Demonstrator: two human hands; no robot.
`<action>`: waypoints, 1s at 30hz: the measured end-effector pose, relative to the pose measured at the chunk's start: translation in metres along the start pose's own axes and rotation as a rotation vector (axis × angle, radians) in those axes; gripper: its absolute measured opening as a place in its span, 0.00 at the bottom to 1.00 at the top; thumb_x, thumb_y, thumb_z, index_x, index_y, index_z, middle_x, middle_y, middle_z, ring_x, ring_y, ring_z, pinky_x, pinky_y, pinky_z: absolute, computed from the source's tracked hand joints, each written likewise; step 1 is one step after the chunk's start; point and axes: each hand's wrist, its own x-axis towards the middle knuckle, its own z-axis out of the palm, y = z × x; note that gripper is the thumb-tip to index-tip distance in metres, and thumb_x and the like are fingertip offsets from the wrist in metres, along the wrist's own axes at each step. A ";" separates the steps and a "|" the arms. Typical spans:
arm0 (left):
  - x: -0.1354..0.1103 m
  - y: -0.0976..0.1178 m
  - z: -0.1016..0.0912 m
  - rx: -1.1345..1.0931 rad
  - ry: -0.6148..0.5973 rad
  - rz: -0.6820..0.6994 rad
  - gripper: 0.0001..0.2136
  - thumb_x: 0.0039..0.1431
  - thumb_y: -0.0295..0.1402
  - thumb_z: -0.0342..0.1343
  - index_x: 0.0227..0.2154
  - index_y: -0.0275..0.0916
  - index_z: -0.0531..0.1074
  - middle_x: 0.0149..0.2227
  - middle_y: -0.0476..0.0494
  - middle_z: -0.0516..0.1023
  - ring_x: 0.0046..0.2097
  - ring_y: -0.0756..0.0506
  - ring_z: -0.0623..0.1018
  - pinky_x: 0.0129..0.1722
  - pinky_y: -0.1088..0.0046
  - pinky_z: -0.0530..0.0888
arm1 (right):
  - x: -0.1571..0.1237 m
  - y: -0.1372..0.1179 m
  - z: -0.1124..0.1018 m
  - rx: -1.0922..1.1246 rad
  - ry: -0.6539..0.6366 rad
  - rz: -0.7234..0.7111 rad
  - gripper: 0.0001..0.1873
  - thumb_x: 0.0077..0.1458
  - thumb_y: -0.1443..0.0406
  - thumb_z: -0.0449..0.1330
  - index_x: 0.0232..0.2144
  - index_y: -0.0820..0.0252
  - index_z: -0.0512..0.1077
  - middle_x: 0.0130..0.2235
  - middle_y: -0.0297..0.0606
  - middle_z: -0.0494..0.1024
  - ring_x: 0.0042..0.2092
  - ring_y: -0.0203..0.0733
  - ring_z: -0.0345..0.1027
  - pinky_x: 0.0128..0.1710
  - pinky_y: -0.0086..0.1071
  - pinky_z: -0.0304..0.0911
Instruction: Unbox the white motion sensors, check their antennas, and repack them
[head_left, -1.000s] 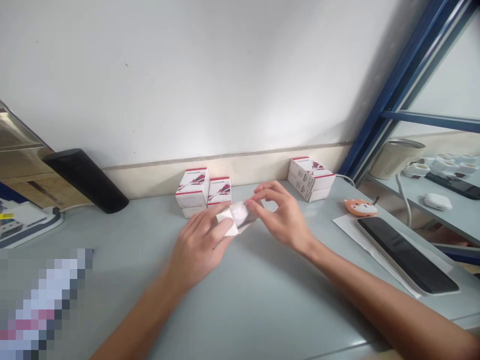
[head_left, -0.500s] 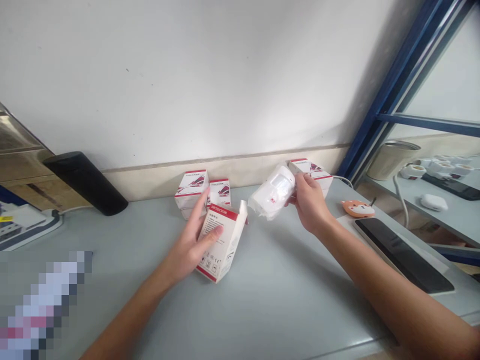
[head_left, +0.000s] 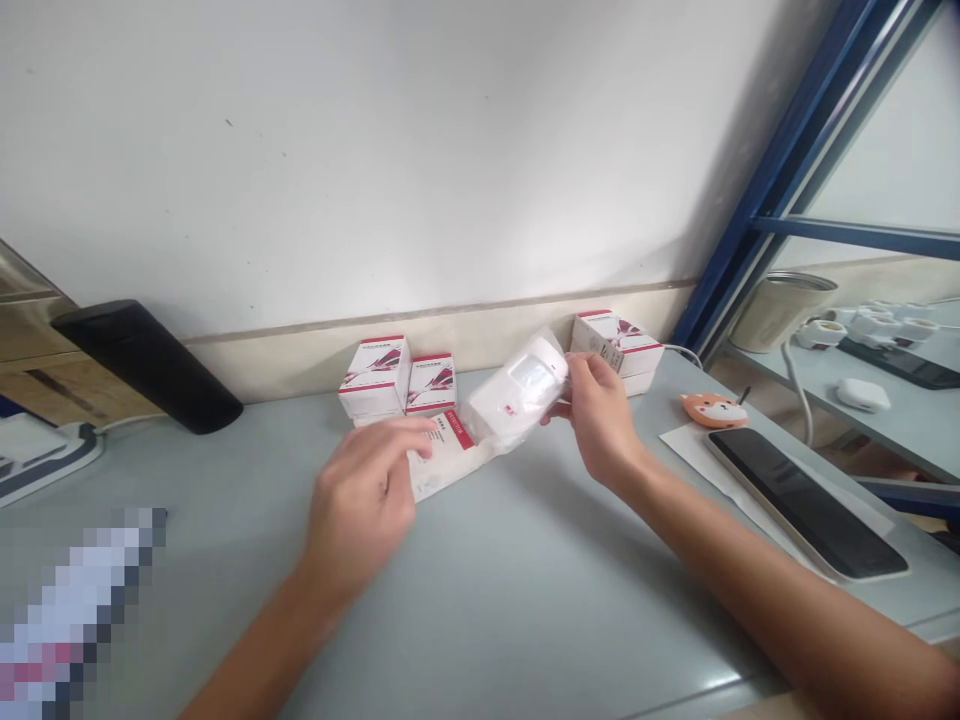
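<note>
Detector (head_left: 517,392) moved L, in R hand (head_left: 604,415)

Black cylinder (head_left: 150,365) at back edge of bench (head_left: 487,610), near left corner. Towards right edge: orange animal-faced toy (head_left: 712,409), dark-screened device (head_left: 806,500) lying over white paper (head_left: 694,448). Blue frame (head_left: 740,245) beside back right corner.

Now the bare left hand (head_left: 361,490), blurred, hides part of a white, red-banded cardboard box (head_left: 456,458), print unreadable; pixels mask a long pale-blue object (head_left: 75,605), cut off by the left edge.
</note>
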 end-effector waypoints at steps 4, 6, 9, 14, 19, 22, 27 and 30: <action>0.000 0.024 0.008 -0.488 -0.006 -0.497 0.23 0.64 0.41 0.65 0.60 0.48 0.69 0.58 0.40 0.80 0.52 0.38 0.83 0.48 0.60 0.80 | -0.022 0.001 0.010 0.022 -0.108 -0.011 0.12 0.66 0.52 0.59 0.39 0.52 0.66 0.32 0.29 0.72 0.32 0.38 0.71 0.26 0.30 0.72; 0.000 0.030 0.012 -0.657 -0.068 -0.699 0.29 0.62 0.46 0.67 0.64 0.49 0.67 0.57 0.39 0.81 0.53 0.36 0.83 0.48 0.59 0.80 | -0.033 0.002 0.013 0.031 -0.205 -0.040 0.13 0.67 0.50 0.59 0.44 0.49 0.65 0.33 0.28 0.72 0.32 0.37 0.72 0.27 0.31 0.73; -0.002 0.028 0.015 -0.801 -0.089 -0.861 0.28 0.61 0.48 0.68 0.61 0.46 0.72 0.57 0.38 0.81 0.56 0.34 0.81 0.52 0.59 0.78 | -0.042 0.001 0.016 -0.018 -0.369 -0.135 0.16 0.70 0.46 0.54 0.46 0.49 0.68 0.38 0.31 0.75 0.34 0.38 0.73 0.29 0.32 0.74; -0.003 0.022 0.013 -1.031 -0.133 -0.870 0.27 0.66 0.46 0.64 0.64 0.44 0.71 0.61 0.36 0.78 0.62 0.34 0.77 0.58 0.56 0.76 | -0.041 -0.005 0.010 -0.232 -0.437 -0.307 0.16 0.67 0.48 0.61 0.42 0.52 0.75 0.43 0.37 0.78 0.39 0.40 0.73 0.36 0.34 0.73; -0.007 0.026 0.015 -1.117 -0.253 -0.945 0.28 0.66 0.47 0.63 0.66 0.46 0.69 0.61 0.37 0.79 0.62 0.33 0.77 0.52 0.61 0.77 | -0.035 -0.014 0.006 -0.209 -0.664 -0.172 0.17 0.66 0.50 0.63 0.34 0.56 0.76 0.34 0.35 0.79 0.34 0.38 0.70 0.33 0.32 0.68; -0.010 0.027 0.019 -1.213 -0.344 -0.931 0.27 0.68 0.51 0.59 0.64 0.45 0.71 0.62 0.35 0.78 0.59 0.32 0.80 0.52 0.58 0.78 | -0.031 -0.015 0.006 -0.166 -0.611 -0.086 0.20 0.65 0.48 0.63 0.32 0.57 0.76 0.30 0.33 0.78 0.31 0.37 0.71 0.32 0.32 0.68; -0.013 0.024 0.021 -1.225 -0.532 -0.937 0.24 0.69 0.48 0.60 0.62 0.44 0.74 0.61 0.33 0.79 0.57 0.32 0.82 0.56 0.56 0.76 | -0.019 -0.016 0.002 -0.160 -0.365 -0.209 0.19 0.63 0.49 0.65 0.32 0.57 0.77 0.30 0.34 0.78 0.31 0.37 0.71 0.32 0.32 0.70; -0.012 0.022 0.017 -1.175 -0.583 -0.957 0.23 0.69 0.46 0.60 0.63 0.44 0.73 0.59 0.33 0.81 0.56 0.33 0.82 0.52 0.61 0.76 | -0.007 -0.015 -0.001 -0.128 -0.184 -0.309 0.16 0.63 0.50 0.65 0.35 0.56 0.76 0.32 0.34 0.77 0.31 0.38 0.71 0.32 0.33 0.70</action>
